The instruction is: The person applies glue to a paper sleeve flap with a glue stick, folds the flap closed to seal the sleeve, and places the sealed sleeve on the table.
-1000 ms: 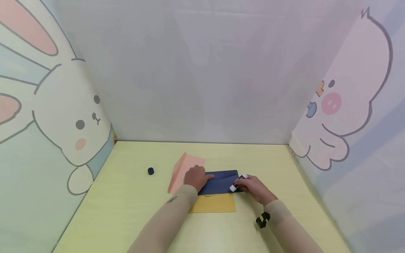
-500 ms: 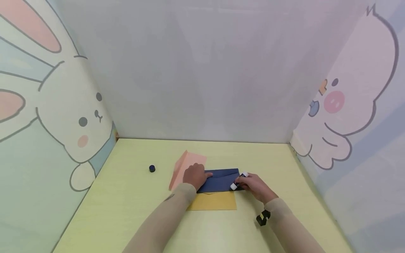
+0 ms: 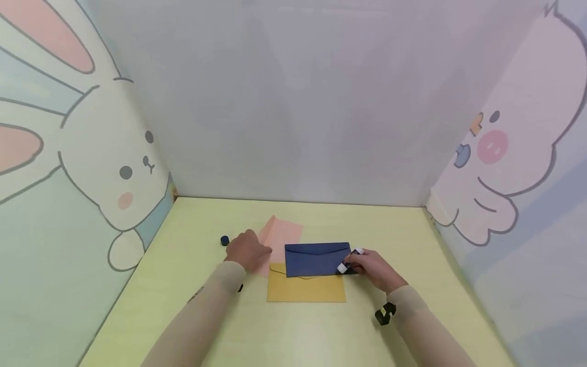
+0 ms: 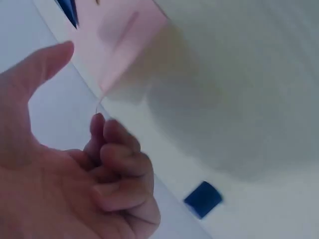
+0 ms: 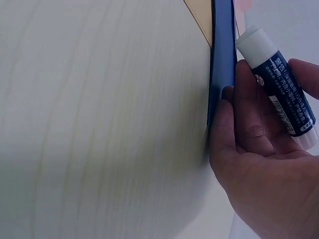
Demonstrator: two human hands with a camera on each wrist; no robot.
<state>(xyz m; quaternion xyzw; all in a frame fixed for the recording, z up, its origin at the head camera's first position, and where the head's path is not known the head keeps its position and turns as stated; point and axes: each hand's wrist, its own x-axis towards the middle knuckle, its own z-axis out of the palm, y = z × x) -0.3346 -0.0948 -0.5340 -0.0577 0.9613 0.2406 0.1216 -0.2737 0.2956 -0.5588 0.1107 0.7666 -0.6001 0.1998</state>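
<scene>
My right hand (image 3: 376, 269) pinches a glue stick (image 5: 281, 87) with a dark blue printed label and a whitish end, held tilted over the right end of a navy envelope (image 3: 316, 261). Lower fingers of that hand lie at the envelope's edge in the right wrist view. My left hand (image 3: 247, 251) is over the left side of a pink envelope (image 3: 284, 238), its thumb spread away from loosely bent fingers, holding nothing. Close to its left stands a small dark blue cap (image 3: 224, 240), which also shows in the left wrist view.
A yellow envelope (image 3: 306, 291) lies partly under the navy one, nearer to me. The pale wooden table (image 3: 192, 214) is bounded by a grey back wall (image 3: 293, 127) and side panels with cartoon animals. A black device (image 3: 385, 313) sits at my right wrist.
My left hand has lifted off the navy envelope and moved left towards the cap, uncovering the envelope's left end. The right hand keeps the glue stick in nearly the same place.
</scene>
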